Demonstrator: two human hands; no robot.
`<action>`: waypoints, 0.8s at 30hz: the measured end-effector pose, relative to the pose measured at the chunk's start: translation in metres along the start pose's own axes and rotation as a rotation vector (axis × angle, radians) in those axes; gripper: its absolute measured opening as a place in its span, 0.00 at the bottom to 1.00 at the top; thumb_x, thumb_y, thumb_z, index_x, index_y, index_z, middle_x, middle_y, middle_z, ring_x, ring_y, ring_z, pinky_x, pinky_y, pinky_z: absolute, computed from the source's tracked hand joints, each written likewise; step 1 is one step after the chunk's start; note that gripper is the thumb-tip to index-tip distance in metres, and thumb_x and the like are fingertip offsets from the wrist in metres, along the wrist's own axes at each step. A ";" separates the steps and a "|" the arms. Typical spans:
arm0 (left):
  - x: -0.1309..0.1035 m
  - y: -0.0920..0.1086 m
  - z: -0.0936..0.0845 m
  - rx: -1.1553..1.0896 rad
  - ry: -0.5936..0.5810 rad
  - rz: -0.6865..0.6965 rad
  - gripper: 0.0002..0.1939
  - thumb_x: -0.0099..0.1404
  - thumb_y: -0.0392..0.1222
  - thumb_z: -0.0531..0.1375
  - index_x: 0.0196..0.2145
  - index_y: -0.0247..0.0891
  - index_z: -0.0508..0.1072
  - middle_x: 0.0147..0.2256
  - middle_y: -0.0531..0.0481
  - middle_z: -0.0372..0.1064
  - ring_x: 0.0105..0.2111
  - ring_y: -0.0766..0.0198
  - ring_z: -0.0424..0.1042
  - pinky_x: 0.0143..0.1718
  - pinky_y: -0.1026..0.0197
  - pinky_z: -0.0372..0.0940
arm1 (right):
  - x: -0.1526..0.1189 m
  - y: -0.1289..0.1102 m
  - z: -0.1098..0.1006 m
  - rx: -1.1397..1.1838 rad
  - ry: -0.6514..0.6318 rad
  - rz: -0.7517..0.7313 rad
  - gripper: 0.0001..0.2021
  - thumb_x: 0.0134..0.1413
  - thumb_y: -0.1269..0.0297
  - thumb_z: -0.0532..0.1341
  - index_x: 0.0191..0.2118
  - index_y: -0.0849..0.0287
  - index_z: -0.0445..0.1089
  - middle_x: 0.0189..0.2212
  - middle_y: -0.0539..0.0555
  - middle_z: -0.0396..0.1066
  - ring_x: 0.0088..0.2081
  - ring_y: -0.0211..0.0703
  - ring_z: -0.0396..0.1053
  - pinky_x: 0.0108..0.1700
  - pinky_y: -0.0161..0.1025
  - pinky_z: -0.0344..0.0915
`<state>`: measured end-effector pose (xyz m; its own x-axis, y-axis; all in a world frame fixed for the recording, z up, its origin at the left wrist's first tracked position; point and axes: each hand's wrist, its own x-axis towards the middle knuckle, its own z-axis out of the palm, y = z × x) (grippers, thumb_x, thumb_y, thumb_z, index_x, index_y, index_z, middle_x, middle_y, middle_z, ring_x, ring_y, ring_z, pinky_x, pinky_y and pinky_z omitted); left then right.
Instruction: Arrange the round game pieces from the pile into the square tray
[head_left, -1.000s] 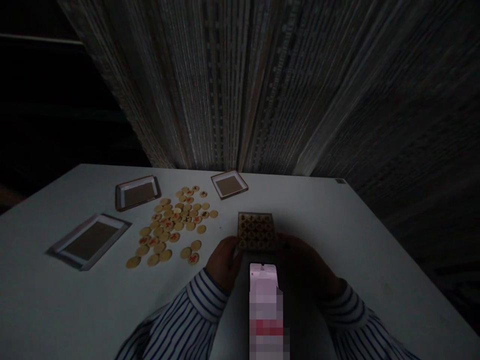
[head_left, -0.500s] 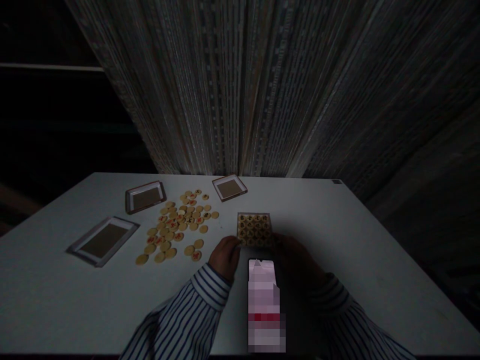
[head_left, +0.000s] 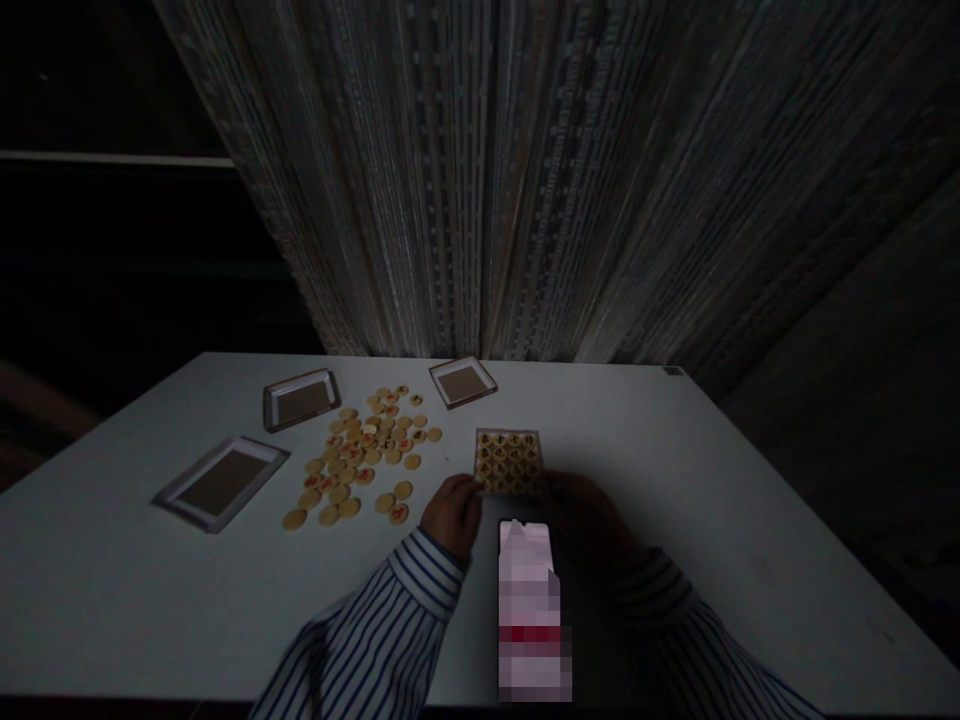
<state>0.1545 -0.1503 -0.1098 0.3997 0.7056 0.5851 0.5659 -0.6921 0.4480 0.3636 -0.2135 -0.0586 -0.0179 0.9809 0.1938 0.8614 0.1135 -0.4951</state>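
Note:
A small box [head_left: 541, 440] filled with rows of round Chinese chess pieces [head_left: 510, 455], marked in black, is between my two hands. My left hand [head_left: 452, 512] has its fingers closed at the box's near left corner. At the near right corner is my right hand [head_left: 592, 515], dark in shadow, its fingertips closed against the side. Left of the box, loose Chinese chess pieces [head_left: 349, 470] lie scattered on the white table [head_left: 645, 430]; some show red or black characters, others are blank side up.
Three shallow box parts with brown bases lie about the loose pieces: one at the left [head_left: 225, 482], one behind it [head_left: 301, 400], one at the back [head_left: 463, 382]. A lit phone [head_left: 529, 600] lies between my forearms. A curtain [head_left: 510, 180] hangs beyond the table.
The view has shifted slightly, so the table's things sit a little further right and lower. Both hands stay at the box, which looks unmoved on the table.

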 end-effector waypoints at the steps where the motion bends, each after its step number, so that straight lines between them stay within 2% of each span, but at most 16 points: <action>1: 0.000 0.001 0.000 0.000 0.006 -0.004 0.11 0.59 0.35 0.51 0.36 0.35 0.71 0.35 0.44 0.70 0.36 0.61 0.71 0.37 0.58 0.69 | 0.000 0.001 0.001 -0.014 0.011 -0.004 0.15 0.56 0.63 0.50 0.44 0.62 0.68 0.40 0.58 0.71 0.42 0.45 0.67 0.45 0.42 0.62; 8: 0.003 0.007 -0.002 -0.042 0.041 -0.028 0.10 0.57 0.34 0.51 0.34 0.36 0.71 0.34 0.44 0.70 0.35 0.61 0.71 0.36 0.58 0.69 | -0.002 0.008 0.007 -0.053 0.040 -0.090 0.13 0.56 0.66 0.49 0.38 0.60 0.70 0.37 0.57 0.72 0.39 0.44 0.67 0.43 0.43 0.63; 12: 0.005 0.014 -0.009 -0.077 0.035 -0.057 0.10 0.57 0.35 0.52 0.35 0.36 0.70 0.33 0.45 0.70 0.34 0.61 0.70 0.35 0.58 0.68 | -0.003 0.008 0.006 0.043 0.137 -0.051 0.12 0.54 0.64 0.50 0.37 0.60 0.69 0.34 0.57 0.71 0.35 0.42 0.68 0.38 0.41 0.65; 17: 0.006 0.023 -0.028 -0.093 0.047 -0.175 0.07 0.59 0.38 0.52 0.28 0.36 0.69 0.27 0.48 0.69 0.28 0.64 0.69 0.30 0.62 0.66 | -0.005 0.010 0.001 0.097 0.296 0.045 0.11 0.52 0.62 0.50 0.29 0.60 0.66 0.25 0.54 0.68 0.26 0.38 0.65 0.29 0.36 0.63; 19: 0.003 0.028 -0.038 -0.082 0.037 -0.234 0.10 0.60 0.42 0.53 0.25 0.36 0.69 0.22 0.50 0.67 0.23 0.66 0.67 0.26 0.64 0.64 | -0.005 0.010 -0.002 0.096 0.317 0.065 0.11 0.52 0.60 0.50 0.28 0.60 0.65 0.24 0.52 0.68 0.25 0.37 0.64 0.28 0.35 0.62; 21: -0.004 0.034 -0.049 -0.083 -0.027 -0.243 0.14 0.61 0.43 0.51 0.22 0.36 0.68 0.19 0.51 0.66 0.20 0.67 0.66 0.23 0.65 0.62 | -0.004 0.010 -0.005 0.089 0.309 0.103 0.13 0.52 0.57 0.50 0.25 0.59 0.64 0.21 0.51 0.67 0.23 0.37 0.63 0.26 0.33 0.60; 24: -0.019 0.040 -0.062 -0.093 -0.095 -0.218 0.13 0.63 0.41 0.49 0.29 0.37 0.71 0.22 0.50 0.70 0.22 0.67 0.68 0.25 0.65 0.64 | -0.004 0.009 -0.008 0.079 0.297 0.166 0.17 0.52 0.53 0.49 0.21 0.58 0.62 0.17 0.49 0.63 0.20 0.35 0.60 0.23 0.33 0.56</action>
<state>0.1247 -0.2002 -0.0611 0.3440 0.8476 0.4041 0.5790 -0.5302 0.6194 0.3753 -0.2178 -0.0569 0.2777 0.8996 0.3370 0.7979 -0.0207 -0.6024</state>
